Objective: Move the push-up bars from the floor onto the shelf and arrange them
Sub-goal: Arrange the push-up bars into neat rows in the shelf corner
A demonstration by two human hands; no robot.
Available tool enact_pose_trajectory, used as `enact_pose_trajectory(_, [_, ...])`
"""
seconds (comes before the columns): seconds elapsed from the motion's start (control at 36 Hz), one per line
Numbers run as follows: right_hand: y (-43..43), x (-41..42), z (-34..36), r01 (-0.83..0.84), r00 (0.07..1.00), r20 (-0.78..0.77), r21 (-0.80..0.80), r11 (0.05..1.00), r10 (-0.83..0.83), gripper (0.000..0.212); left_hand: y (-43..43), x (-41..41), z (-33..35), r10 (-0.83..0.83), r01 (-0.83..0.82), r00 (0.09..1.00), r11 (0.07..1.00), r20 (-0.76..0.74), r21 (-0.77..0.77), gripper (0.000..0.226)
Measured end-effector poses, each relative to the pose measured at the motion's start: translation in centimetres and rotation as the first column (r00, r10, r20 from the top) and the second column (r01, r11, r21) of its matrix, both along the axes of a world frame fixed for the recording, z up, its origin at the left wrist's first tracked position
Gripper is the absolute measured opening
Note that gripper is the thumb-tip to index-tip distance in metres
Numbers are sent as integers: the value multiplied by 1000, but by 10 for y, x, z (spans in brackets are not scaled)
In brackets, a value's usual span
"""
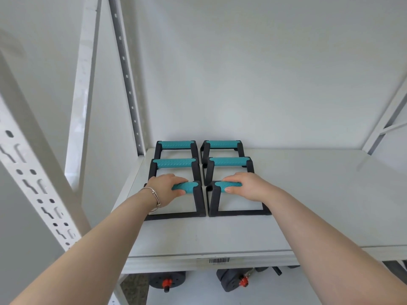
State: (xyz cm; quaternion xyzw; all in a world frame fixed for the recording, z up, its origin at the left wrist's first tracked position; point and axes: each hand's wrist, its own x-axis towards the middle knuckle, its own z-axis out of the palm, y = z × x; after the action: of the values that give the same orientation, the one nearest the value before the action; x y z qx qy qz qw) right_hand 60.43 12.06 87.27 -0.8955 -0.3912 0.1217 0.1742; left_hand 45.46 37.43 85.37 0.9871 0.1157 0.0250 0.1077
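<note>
**Both hands on the front pair of bars, six on the shelf**

My left hand (pixel 167 188) is wrapped around the teal grip of the front-left push-up bar (pixel 193 208), fingers over the top, thumb underneath. Bracelet (pixel 155 198) on that wrist. My right hand (pixel 243 185) is clamped the same way on the grip of the front-right push-up bar (pixel 237 211). Both bars sit flat on the white shelf (pixel 308 205), just beside each other with a narrow gap. Behind them: middle pair (pixel 176 163) and (pixel 230 161), then back pair (pixel 176 144) and (pixel 222 144) near the wall. Two columns, three rows, all at the shelf's left end. Barcode label (pixel 219 260) on the shelf's front edge. Dumbbells (pixel 167 280) on the level below.
</note>
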Motion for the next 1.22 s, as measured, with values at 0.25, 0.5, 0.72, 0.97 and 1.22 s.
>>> enact_pose_trajectory(0.25, [0, 4, -3, 6, 1000, -5, 11, 1000, -6, 43, 0, -1, 0, -38, 39, 999, 999, -17, 15, 38])
enact_pose_trajectory(0.5, [0, 4, -10, 41, 999, 2, 18, 999, -41, 42, -1, -1, -4, -18, 17, 1000, 999, 20, 50, 37])
enact_pose_trajectory(0.72, [2, 4, -10, 35, 999, 15, 4, 999, -35, 43, -1, -1, -5, -8, 6, 999, 999, 33, 49, 37])
enact_pose_trajectory(0.97, [1, 5, -9, 11, 1000, 18, 12, 1000, -11, 42, -2, -2, -3, -13, 12, 999, 1000, 32, 28, 38])
enact_pose_trajectory(1.22, [0, 6, -7, 11, 1000, -23, 24, 1000, -11, 42, -1, -2, -2, -9, 8, 1000, 1000, 28, 18, 37])
